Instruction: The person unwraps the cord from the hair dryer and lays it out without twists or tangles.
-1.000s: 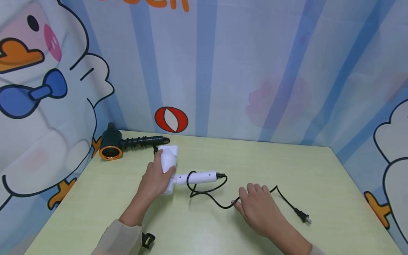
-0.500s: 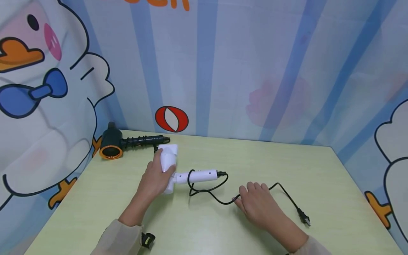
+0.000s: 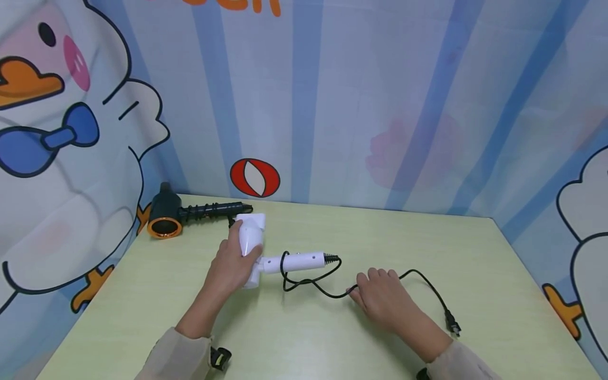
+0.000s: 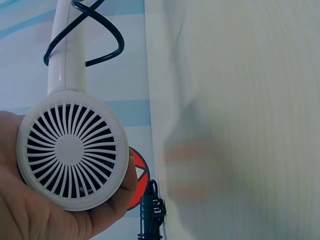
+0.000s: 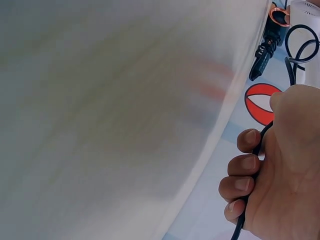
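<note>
Printed backdrop (image 3: 342, 105) behind, pale table (image 3: 475, 258) in front of me. White hair dryer (image 3: 273, 265) is over the table's left half, its handle pointing to my right; it looks raised, contact hidden. Dark hair dryer (image 3: 173, 211) lies at the back left corner, cord wound round its handle, probably to stow it neatly.

My left hand (image 3: 229, 268) grips the white dryer's head, fingers wrapped behind, round intake grille (image 4: 70, 150) facing the wrist camera. Likely held there because it steadies the body and leaves the handle free. My right hand (image 3: 385, 302) holds the black cord (image 3: 332, 297), fingers curled round it, apparently to control the slack. One loop hangs around the handle, twisted below it. Plug (image 3: 452, 323) dangles beyond my right hand; can't tell if it touches the table.

Writing: orange lettering (image 3: 268, 6) at the backdrop's top is cut off, unreadable. Small pale marks on the dark dryer's handle, too small to read. No brand legible on the white one.
</note>
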{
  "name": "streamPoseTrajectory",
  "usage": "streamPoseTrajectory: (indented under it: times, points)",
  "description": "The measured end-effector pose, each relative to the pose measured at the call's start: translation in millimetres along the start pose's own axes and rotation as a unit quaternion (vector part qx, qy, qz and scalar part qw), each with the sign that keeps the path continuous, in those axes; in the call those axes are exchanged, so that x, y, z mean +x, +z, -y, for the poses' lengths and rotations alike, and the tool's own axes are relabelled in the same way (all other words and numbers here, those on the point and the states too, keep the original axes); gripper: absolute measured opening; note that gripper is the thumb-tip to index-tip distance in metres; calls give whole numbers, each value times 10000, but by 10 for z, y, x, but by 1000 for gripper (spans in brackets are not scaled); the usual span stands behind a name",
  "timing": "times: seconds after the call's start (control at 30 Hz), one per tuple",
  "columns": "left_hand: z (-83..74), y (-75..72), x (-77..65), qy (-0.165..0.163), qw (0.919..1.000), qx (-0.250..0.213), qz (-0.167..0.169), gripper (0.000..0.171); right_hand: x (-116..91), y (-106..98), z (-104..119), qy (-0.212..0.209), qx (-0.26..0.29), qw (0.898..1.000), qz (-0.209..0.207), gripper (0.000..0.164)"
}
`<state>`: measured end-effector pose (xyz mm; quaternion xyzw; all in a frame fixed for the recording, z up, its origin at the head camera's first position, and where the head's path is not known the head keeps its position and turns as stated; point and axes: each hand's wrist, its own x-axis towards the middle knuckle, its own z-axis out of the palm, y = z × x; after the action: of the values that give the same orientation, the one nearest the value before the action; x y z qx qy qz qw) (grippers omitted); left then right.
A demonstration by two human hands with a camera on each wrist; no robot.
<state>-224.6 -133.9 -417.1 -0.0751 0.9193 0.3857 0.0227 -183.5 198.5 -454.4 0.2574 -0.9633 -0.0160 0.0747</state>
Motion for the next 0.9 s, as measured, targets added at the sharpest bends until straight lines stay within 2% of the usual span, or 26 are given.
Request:
streamPoseTrajectory:
  times: [0.7, 0.9]
  points:
    - [-17, 9, -23, 159, 9995, -151, 220, 82, 211, 98, -147, 421, -2, 9984, 370, 35]
    - [-18, 13, -22, 256, 9991, -180, 301, 82, 283, 81, -194, 538, 23, 9979, 354, 37]
